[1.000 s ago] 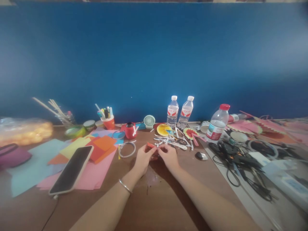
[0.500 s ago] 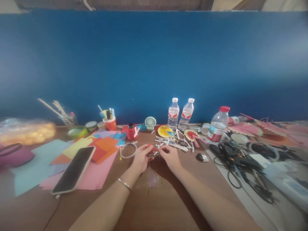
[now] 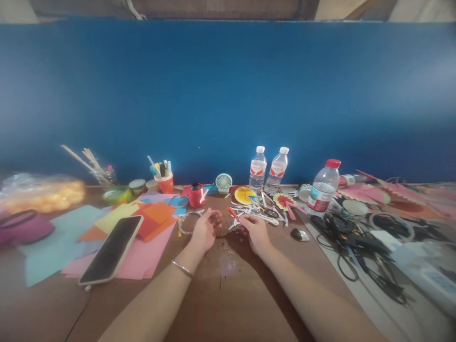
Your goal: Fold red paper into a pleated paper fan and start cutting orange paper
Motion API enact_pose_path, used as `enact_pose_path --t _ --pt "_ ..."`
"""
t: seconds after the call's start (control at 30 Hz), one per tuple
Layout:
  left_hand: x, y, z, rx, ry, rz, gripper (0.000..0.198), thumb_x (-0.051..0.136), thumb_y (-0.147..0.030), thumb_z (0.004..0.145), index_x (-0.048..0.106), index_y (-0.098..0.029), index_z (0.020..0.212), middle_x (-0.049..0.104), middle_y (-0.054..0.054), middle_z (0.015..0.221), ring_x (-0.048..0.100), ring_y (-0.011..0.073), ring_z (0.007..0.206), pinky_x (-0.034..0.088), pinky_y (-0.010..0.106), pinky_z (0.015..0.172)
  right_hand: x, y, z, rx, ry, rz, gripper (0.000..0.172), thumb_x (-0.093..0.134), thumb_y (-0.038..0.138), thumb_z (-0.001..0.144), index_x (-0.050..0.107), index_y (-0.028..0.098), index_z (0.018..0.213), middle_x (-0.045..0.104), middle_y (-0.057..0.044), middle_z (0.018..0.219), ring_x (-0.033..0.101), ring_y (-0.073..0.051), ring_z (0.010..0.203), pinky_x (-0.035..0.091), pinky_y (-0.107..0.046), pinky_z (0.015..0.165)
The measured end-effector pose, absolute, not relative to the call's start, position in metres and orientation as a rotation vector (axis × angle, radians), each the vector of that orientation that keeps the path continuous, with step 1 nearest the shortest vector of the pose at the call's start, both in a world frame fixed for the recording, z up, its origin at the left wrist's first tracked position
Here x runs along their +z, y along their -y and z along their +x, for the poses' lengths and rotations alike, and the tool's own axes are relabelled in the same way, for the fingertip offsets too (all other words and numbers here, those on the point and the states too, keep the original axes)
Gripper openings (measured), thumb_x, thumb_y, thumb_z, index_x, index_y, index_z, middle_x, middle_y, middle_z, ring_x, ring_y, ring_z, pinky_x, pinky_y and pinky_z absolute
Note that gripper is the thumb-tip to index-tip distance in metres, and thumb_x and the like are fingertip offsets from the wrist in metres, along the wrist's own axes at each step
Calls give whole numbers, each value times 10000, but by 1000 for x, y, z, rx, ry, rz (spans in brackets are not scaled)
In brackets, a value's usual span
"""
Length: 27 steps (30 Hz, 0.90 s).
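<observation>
The red paper strip [image 3: 232, 213] is in front of the small white fan [image 3: 223, 182], slightly to its right, above the brown table [image 3: 228, 285]. The right hand [image 3: 254, 231] has its fingers [image 3: 245, 220] narrow and seems to pinch the strip's near end. The left hand [image 3: 204, 230], in front-left of the fan, is loosely curled and holds nothing. Two water bottles [image 3: 267, 170] stand right of the fan.

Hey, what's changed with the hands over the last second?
The left hand let go of the red paper strip and drew away leftward; the right hand alone seems to hold it now. Phone, bottles and paper sheets stayed put.
</observation>
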State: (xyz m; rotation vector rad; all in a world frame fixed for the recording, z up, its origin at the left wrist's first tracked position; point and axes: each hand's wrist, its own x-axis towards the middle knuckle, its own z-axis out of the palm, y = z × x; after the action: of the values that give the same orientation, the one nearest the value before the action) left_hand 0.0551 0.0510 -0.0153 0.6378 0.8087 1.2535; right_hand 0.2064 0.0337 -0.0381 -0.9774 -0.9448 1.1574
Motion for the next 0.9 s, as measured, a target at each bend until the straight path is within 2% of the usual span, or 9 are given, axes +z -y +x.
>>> enact_pose_path --t 0.17,0.27,0.37,0.5,0.63,0.7,0.8,0.87,0.9 --pt "-12 -39 68 1188 -750 838 262 758 -156 548 640 -120 779 657 39 760 601 125 669 472 204 565 -35 -31 203 1311 872 -916 189 683 313 571 600 143 589 472 47 436 381 -64 389 256 -193 393" --pt "-13 -34 74 1197 -749 906 214 758 -178 556 645 -107 724 649 27 714 580 112 637 446 191 556 -34 -30 201 1362 862 -888 191 704 291 552 599 132 567 469 49 423 375 -55 380 244 -186 390" --pt "-16 -33 76 1247 -742 905 193 749 -207 576 635 -118 704 639 7 691 575 104 643 454 202 621 -33 -31 200 1398 853 -860 209 720 302 555 607 129 590 489 45 446 391 -55 392 251 -181 398" --pt "-19 -34 79 1296 -693 832 213 743 -237 592 611 -135 725 628 5 727 585 114 683 472 239 682 -33 -30 199 1427 837 -823 302 704 419 594 613 133 627 539 20 509 445 -79 432 302 -194 419" --pt "-21 -34 81 1337 -658 749 209 731 -235 616 587 -145 737 610 -12 722 574 91 646 480 219 650 -34 -29 200 1479 820 -778 477 510 613 696 614 148 670 570 -16 541 493 -120 457 354 -228 435" --pt "-20 -35 80 1373 -648 712 209 733 -236 618 576 -156 731 602 -31 706 561 68 621 475 191 630 -35 -29 202 1494 811 -755 530 408 636 739 618 150 712 577 -31 550 517 -136 478 376 -239 446" --pt "-20 -37 77 1412 -639 669 208 734 -236 617 571 -166 726 602 -43 701 558 49 617 472 166 631 -34 -30 202 1481 812 -741 399 481 524 730 618 150 749 593 -35 581 530 -134 496 387 -235 458" --pt "-21 -38 77 1418 -642 649 207 737 -227 612 575 -165 724 610 -39 706 569 52 636 477 168 647 -33 -29 199 1457 830 -751 246 612 374 650 619 156 762 605 -19 607 526 -123 501 383 -222 462" --pt "-22 -38 76 1416 -647 643 207 740 -219 606 578 -163 722 614 -35 704 576 57 645 479 171 651 -33 -28 197 1443 841 -759 227 658 298 602 623 159 777 615 -13 632 530 -120 515 383 -216 468"
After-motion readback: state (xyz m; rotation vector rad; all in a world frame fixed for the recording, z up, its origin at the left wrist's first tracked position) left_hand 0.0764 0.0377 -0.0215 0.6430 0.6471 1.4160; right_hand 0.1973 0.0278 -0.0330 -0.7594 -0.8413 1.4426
